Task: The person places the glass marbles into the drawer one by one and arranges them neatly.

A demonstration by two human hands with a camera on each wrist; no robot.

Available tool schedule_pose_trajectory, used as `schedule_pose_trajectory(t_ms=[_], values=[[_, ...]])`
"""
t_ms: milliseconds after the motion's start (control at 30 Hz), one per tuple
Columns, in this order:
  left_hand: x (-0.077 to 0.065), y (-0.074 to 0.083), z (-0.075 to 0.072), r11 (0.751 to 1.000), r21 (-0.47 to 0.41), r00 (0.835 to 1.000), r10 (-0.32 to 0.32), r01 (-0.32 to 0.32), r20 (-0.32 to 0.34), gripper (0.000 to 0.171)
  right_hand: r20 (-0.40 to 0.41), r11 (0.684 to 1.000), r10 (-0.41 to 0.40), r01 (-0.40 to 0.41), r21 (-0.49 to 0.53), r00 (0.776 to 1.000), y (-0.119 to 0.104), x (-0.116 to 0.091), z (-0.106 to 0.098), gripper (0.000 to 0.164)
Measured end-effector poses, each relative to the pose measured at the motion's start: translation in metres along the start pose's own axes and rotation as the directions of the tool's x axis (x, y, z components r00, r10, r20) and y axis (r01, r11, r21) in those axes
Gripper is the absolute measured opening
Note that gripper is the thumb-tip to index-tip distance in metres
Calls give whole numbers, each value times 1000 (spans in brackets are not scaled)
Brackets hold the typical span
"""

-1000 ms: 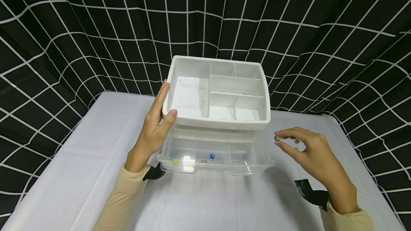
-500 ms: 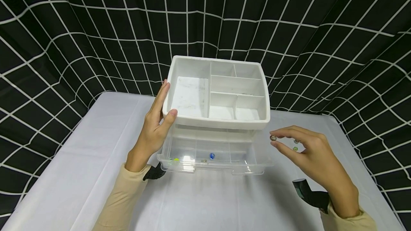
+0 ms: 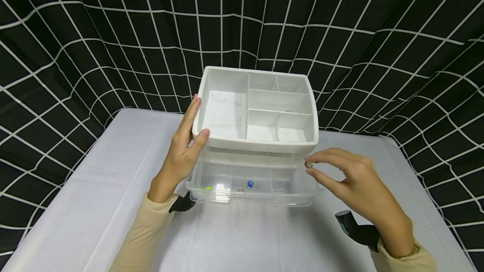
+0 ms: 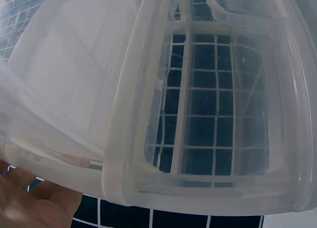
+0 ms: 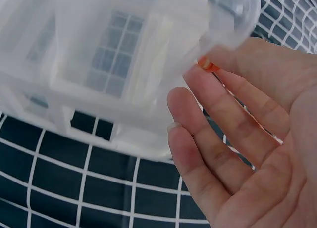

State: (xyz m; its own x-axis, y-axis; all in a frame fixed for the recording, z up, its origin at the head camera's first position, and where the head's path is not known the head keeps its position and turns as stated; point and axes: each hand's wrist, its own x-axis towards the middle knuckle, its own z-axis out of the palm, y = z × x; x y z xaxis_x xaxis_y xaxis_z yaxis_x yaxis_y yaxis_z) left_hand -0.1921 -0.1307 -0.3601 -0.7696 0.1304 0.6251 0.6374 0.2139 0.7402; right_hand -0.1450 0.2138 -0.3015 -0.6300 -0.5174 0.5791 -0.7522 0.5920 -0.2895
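Observation:
A white organizer box [image 3: 261,145] with a divided top stands at the centre, its clear drawer [image 3: 287,198] pulled out toward me. Along the box's left side lie the straight fingers of my left hand [image 3: 177,156], the thumb resting on the front corner of the rim. My right hand [image 3: 349,175] pinches a small marble [image 3: 309,165] between thumb and forefinger, just above the drawer's right end. That marble looks orange [image 5: 208,65] in the right wrist view. Inside the drawer sit a blue marble [image 3: 250,184], a yellow-green marble [image 3: 208,188] and a brownish marble [image 3: 240,189].
A white cloth [image 3: 113,171] covers the table. Black curtains with a white grid [image 3: 242,16] hang behind it and on both sides. Thin walls split the box's top into several compartments, and low dividers section the drawer.
My right hand has moved left with the pinched marble, from beside the box to over the drawer's right end. It now covers the loose marbles seen on the table earlier. My left hand stays put.

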Motion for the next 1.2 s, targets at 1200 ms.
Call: schedule_pose_trajectory(t_ms=[1200], values=[[1, -1, -1, 1000, -3, 1000, 1, -1, -2, 68, 341, 994, 72, -94, 49, 937, -15, 26, 26, 19]])
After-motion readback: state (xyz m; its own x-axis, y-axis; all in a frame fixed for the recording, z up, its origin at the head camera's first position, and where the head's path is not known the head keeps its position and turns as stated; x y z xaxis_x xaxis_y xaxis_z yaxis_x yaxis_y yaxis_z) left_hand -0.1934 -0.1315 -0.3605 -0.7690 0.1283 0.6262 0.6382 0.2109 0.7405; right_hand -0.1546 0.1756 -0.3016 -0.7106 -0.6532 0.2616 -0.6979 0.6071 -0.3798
